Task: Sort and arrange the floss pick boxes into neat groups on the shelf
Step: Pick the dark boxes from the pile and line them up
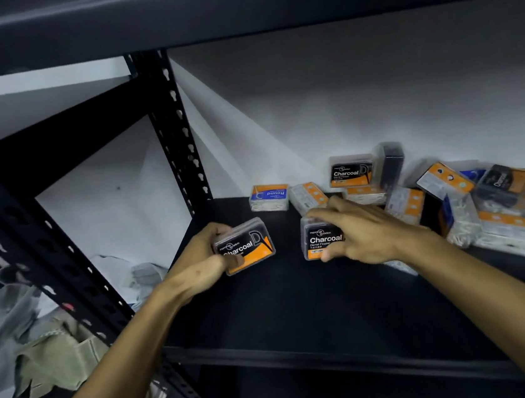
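My left hand [207,259] grips a black-and-orange Charcoal floss box [248,244], held tilted just above the dark shelf [283,311]. My right hand [361,235] holds a second Charcoal box [319,239] that stands upright on the shelf, fingers over its top and thumb at its lower front. Behind them lies a blue Round box [269,197] upside down, and a third Charcoal box [349,171] stands on other boxes against the back wall. A jumbled pile of clear, orange-labelled boxes [501,207] fills the right side.
A black perforated upright post [178,130] stands at the shelf's back left corner, and another upright [32,257] runs down the near left. The upper shelf [232,2] hangs overhead. Cloth and bags [36,349] lie left, outside the rack.
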`<control>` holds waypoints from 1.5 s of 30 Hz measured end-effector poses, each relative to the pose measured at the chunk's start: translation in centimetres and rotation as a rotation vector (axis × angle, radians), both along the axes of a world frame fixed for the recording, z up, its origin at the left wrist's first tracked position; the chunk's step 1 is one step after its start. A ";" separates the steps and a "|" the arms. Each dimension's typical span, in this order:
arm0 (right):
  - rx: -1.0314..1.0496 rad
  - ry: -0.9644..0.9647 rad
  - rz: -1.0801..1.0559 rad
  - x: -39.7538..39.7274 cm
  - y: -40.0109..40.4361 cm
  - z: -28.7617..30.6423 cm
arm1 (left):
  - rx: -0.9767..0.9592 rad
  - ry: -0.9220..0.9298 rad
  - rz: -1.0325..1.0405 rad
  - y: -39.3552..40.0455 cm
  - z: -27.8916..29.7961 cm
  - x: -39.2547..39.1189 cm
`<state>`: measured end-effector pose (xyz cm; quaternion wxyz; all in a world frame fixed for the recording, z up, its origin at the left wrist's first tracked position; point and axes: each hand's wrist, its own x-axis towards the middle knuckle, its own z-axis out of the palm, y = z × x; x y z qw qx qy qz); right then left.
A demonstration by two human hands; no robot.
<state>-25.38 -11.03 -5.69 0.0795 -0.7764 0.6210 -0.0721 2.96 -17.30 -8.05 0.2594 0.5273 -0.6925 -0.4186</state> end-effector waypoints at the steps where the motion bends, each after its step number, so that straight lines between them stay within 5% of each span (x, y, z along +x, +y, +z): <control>1: 0.000 -0.006 -0.005 0.2 -0.1 -0.1 | -0.022 -0.034 -0.003 -0.1 0.0 0.1; 7: -0.001 -0.038 -0.040 2.1 -0.2 -1.1 | -0.066 -0.213 -0.138 -0.3 0.2 0.2; 18: -0.045 -0.033 -0.077 5.2 0.9 -3.5 | -0.054 -0.278 -0.218 -0.7 -1.2 1.2; 27: -0.059 -0.100 -0.068 5.1 1.5 -4.2 | -0.264 -0.488 -0.333 -0.3 -0.6 0.1; 45: -0.016 -0.355 -0.197 4.6 2.0 -5.3 | -0.278 -0.671 -0.282 0.2 0.6 -1.1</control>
